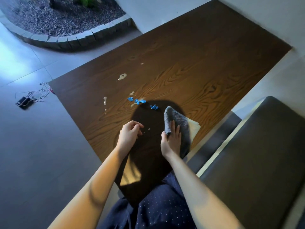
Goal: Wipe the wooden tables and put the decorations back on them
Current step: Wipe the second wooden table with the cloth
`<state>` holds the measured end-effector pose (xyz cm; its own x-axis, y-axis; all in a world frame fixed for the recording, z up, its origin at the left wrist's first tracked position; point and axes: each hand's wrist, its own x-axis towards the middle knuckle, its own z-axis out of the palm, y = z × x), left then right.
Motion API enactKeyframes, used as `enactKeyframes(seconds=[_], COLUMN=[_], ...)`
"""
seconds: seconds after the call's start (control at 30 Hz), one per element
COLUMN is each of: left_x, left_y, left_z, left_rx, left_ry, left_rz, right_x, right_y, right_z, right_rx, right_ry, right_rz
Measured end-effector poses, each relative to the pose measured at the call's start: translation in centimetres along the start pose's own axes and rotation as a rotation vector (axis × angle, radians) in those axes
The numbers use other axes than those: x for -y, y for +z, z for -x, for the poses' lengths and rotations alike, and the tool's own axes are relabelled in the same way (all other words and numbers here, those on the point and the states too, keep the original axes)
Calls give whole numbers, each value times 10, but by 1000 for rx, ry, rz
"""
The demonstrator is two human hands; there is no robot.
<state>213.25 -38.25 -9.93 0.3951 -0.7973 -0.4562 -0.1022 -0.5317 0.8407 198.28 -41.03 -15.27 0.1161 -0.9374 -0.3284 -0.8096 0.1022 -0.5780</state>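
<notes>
A long wooden table runs from near me toward the far right. Pale liquid spills and small blue scraps lie on its near half. My right hand grips a folded grey cloth that rests on the tabletop, thumb under a fold and fingers on top. A cream cloth pokes out from under the grey one. My left hand hovers just above the table to the left of the cloth, fingers loosely curled, holding nothing. A few tiny crumbs lie between my hands.
Dark cushioned benches stand along the table's right side. A curved stone-edged gravel bed lies on the floor at the far left. A small black device with tangled wires sits on the floor left of the table.
</notes>
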Motion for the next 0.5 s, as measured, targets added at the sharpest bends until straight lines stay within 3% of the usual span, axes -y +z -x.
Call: enactKeyframes(seconds=[0.23,0.4,0.5], left_x=[0,-5,-12], left_y=[-16,-15,-11], left_z=[4,-9,-25], left_rx=[-1,-3,-31], left_ry=[-4,-15,-3], left_rz=[-1,-12,-24], right_x=[13,4,-3], right_y=[14,-7,-26], right_z=[5,-38,-71], right_rx=[-91,-239,-229], right_ry=[116,346,358], right_rz=[-179,-426,-467])
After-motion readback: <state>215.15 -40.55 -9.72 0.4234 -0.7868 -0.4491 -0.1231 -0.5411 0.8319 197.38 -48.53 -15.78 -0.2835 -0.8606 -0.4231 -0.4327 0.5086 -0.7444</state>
